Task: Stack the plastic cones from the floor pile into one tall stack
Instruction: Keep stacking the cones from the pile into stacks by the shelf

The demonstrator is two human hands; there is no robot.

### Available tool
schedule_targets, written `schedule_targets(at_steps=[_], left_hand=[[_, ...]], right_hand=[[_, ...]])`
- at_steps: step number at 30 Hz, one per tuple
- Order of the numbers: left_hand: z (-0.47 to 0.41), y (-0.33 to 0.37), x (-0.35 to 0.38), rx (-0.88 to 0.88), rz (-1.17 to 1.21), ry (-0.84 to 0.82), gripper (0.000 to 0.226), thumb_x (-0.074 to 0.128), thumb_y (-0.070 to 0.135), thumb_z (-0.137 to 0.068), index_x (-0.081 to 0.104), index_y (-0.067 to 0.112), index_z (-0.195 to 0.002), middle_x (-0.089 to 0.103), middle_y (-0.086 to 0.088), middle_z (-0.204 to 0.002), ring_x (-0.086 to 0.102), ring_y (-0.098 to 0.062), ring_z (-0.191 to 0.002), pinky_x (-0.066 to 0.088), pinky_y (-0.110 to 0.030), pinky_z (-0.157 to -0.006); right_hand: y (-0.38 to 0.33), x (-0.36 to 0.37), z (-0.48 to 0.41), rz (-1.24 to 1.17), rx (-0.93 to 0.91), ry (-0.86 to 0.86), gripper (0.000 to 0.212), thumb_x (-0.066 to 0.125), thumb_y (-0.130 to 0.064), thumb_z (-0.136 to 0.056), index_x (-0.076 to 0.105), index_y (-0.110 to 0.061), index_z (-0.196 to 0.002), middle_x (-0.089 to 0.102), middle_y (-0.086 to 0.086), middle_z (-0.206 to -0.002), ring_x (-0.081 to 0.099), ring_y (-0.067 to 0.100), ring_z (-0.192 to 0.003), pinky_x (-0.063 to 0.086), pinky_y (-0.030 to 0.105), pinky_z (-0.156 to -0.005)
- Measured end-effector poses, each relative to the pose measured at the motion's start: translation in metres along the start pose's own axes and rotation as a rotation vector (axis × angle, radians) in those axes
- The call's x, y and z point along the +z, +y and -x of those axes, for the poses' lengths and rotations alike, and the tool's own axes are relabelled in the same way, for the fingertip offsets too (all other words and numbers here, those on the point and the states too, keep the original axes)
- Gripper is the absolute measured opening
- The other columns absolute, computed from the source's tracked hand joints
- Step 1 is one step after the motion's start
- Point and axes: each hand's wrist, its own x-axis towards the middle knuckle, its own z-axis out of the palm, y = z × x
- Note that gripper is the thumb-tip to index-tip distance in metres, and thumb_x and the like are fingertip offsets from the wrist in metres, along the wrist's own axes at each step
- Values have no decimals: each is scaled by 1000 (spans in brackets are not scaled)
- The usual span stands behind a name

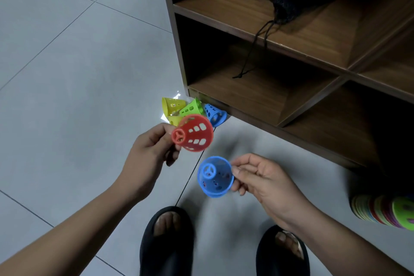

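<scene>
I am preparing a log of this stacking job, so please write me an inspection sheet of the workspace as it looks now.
Surface: grey tiled floor, dark grout lines, bare on the left.
Job's things: red perforated plastic cone in the left hand; blue perforated plastic cone in the right hand; the two held cones are apart. Pile of yellow, green and blue cones lies tipped on the floor by the shelf corner.
Clutter: multicoloured stack of flat discs at right.
Grippers: both hands pinch their cones with the fingertips.
Cables: black drawstring hangs from a dark mesh bag.
Surroundings: brown wooden cubby shelf; black slippers on the feet.
</scene>
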Motion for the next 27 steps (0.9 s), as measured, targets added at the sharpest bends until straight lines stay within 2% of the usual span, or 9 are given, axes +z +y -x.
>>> schedule_targets(at_steps=[4, 6, 11, 13, 17, 22, 27], left_hand=[[14, -4, 4, -33, -41, -185, 23, 52, 4, -107, 58, -6, -87, 54, -10, -67, 44, -19, -60, 39, -22, -55], [18, -5, 5, -38, -82, -252, 27, 52, 6, -109, 59, -1, -84, 56, -7, -68, 46, -20, -61, 40, -23, -57], [23, -17, 7, -56, -184, -323, 29, 56, 18, -109, 62, 3, -86, 61, -3, -69, 51, -20, -61, 44, -28, -59], [24, -22, 9, -74, -253, -325, 28, 57, 26, -106, 64, 6, -87, 63, -2, -71, 54, -18, -62, 45, -30, -60], [20, -39, 11, -92, -479, -310, 25, 58, 23, -109, 68, 17, -86, 69, -1, -74, 61, -13, -64, 48, -27, -63], [-6, -57, -1, -79, -685, -320, 20, 60, 30, -107, 71, 25, -92, 74, 6, -79, 69, -15, -68, 51, -23, -66], [-54, -64, -17, 134, -872, -159, 7, 64, 28, -103, 71, 30, -101, 71, 16, -94, 67, -7, -78, 53, -29, -76]], right_hand=[[12, -5, -5, 192, 47, 33, 6, 61, -6, -103, 68, -6, -102, 71, 14, -73, 58, 21, -63, 49, 36, -67], [18, -5, -8, 226, 74, 60, 6, 62, -8, -103, 67, -6, -101, 72, 14, -73, 57, 22, -61, 49, 38, -67], [25, -3, -16, 247, 96, 103, 4, 65, -6, -101, 65, -3, -99, 72, 22, -78, 65, 21, -62, 56, 32, -61], [27, -6, -19, 257, 102, 109, 3, 66, -6, -100, 66, -3, -98, 72, 20, -78, 68, 22, -64, 57, 32, -63], [32, -14, -29, 323, 103, 127, 4, 67, -7, -98, 69, -8, -95, 73, 17, -84, 71, 23, -69, 58, 34, -64], [32, -22, -55, 488, 75, 143, 7, 68, -12, -96, 70, -19, -95, 73, 6, -87, 73, 13, -75, 58, 39, -69], [21, -23, -99, 574, 51, 100, 10, 65, -22, -98, 68, -30, -103, 73, -4, -99, 74, 14, -92, 61, 42, -86]])
